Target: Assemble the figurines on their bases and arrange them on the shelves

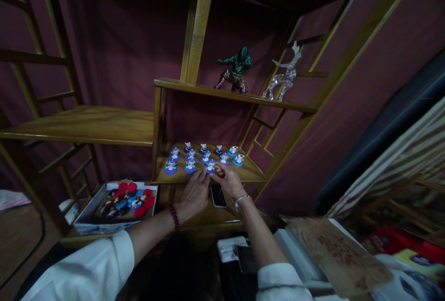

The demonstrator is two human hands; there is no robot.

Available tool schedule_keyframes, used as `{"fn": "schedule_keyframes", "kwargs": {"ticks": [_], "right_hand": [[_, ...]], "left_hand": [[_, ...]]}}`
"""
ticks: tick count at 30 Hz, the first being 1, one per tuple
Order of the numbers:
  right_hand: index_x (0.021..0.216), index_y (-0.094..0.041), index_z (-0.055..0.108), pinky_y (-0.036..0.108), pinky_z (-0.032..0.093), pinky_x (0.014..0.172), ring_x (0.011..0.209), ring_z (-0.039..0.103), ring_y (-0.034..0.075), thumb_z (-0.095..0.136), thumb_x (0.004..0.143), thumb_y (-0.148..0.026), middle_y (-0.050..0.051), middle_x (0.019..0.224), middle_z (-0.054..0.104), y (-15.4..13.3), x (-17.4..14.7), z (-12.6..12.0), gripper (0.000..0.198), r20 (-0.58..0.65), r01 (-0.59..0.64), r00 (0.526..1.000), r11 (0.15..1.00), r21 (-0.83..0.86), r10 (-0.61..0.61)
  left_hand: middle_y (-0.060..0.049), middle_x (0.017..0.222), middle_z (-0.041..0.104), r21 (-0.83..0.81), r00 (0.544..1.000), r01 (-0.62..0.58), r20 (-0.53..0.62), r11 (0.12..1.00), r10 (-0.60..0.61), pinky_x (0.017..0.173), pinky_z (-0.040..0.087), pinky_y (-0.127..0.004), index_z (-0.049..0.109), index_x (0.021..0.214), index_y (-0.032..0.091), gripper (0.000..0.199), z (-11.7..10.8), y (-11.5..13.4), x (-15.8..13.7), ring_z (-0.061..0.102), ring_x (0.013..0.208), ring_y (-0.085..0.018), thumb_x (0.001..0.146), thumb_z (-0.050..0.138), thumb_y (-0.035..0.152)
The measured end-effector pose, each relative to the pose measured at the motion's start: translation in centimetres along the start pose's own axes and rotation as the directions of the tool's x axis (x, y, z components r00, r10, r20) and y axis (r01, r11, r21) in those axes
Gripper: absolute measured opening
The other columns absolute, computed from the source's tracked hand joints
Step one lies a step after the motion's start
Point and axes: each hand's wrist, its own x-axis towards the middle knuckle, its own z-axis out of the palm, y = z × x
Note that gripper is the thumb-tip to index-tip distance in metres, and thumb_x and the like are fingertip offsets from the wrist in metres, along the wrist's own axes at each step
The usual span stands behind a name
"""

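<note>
Through the head camera I see the left hand (196,193), fingers nearly straight, and the right hand (228,180), fingers curled, both at a purple-based figurine (210,165) near the shelf's (251,174) front edge; I can't tell whether either grips it. A stray knuckle could topple the neighbouring figurine (190,166); a slip could drop this one towards the phone (218,196) below.

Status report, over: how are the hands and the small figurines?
Left hand, right hand at one front-row figurine; grip unclear. Other figurines on same shelf. Dark phone below, near right wrist.
</note>
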Motion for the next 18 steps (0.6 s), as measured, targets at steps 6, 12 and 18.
{"fn": "schedule_keyframes", "kwargs": {"ticks": [6,12,18], "right_hand": [[0.107,-0.023,0.053,0.030,0.048,0.076,0.082,0.058,0.014,0.061,0.068,-0.031,0.003,0.093,0.062,-0.7,-0.3,-0.3,0.041,0.007,-0.040,0.999,0.999,0.033,0.040],[0.109,-0.019,0.053,0.031,0.048,0.078,0.084,0.059,0.015,0.054,0.073,-0.037,0.006,0.099,0.062,-2.0,-1.1,-0.9,0.040,-0.049,-0.102,0.993,0.986,0.135,0.109],[0.101,-0.019,0.058,0.033,0.046,0.079,0.079,0.059,0.016,0.050,0.078,-0.036,0.007,0.094,0.064,-4.1,-0.4,-2.3,0.030,-0.219,-0.016,0.976,0.999,0.029,0.022]], "left_hand": [[-0.020,0.129,0.038,-0.043,1.000,0.002,0.000,0.999,-0.002,0.101,0.026,-0.043,0.041,0.119,0.000,0.048,-0.3,-0.1,-0.5,0.028,0.124,-0.024,0.072,0.036,0.008],[-0.020,0.126,0.042,-0.027,1.000,-0.020,-0.016,0.999,0.019,0.101,0.026,-0.039,0.043,0.117,0.000,0.044,-1.0,-0.5,-1.1,0.029,0.124,-0.022,0.074,0.035,0.010],[-0.019,0.123,0.046,0.014,0.999,-0.051,-0.002,0.999,0.051,0.103,0.023,-0.034,0.046,0.115,-0.003,0.044,-1.6,-0.9,-1.4,0.033,0.121,-0.021,0.073,0.035,0.008]]}}
